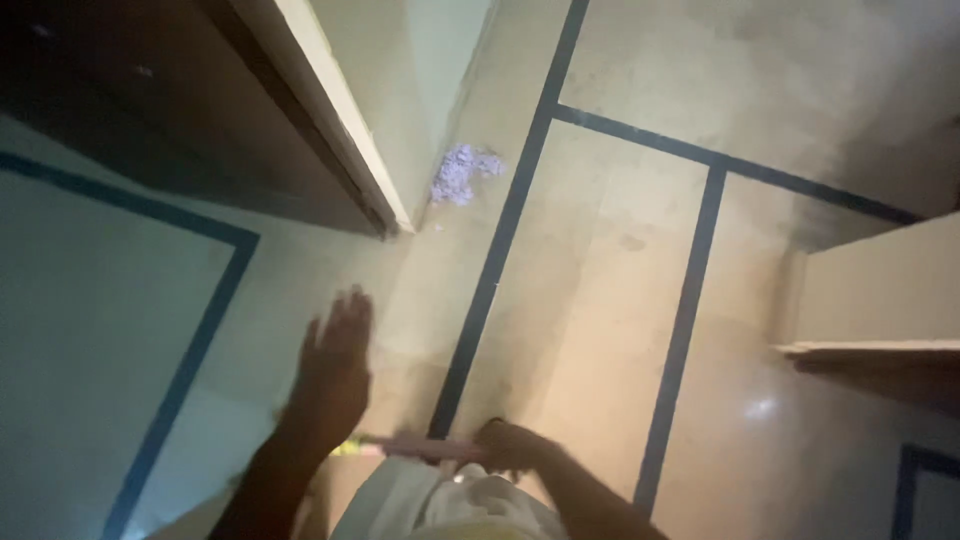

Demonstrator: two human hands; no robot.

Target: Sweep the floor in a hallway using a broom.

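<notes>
Down at 6 o'clock, closest to the camera, there's a bit of pale clothing (450,505) on the person wearing the camera, and right above it the right hand (508,447) is wrapped shut around the end of a thin pinkish stick (415,448), which looks like a handle of some kind, lying almost level across the bottom of the frame. It's blurry, so I can't tell what's on the far end, though there's a yellowish bit near 7 o'clock where it passes behind the left wrist. Left hand (333,372) is up around 7 to 8 o'clock, palm flat, fingers spread and holding nothing, just hovering over the floor (600,290). That floor is beige tile with dark blue lines running through it. Up near 12 o'clock there's a little heap of pale purple scraps (462,173), sitting right by the corner of a cream wall edge (340,110), well away from both hands. Another cream ledge (880,300) pokes in at 3 o'clock.
</notes>
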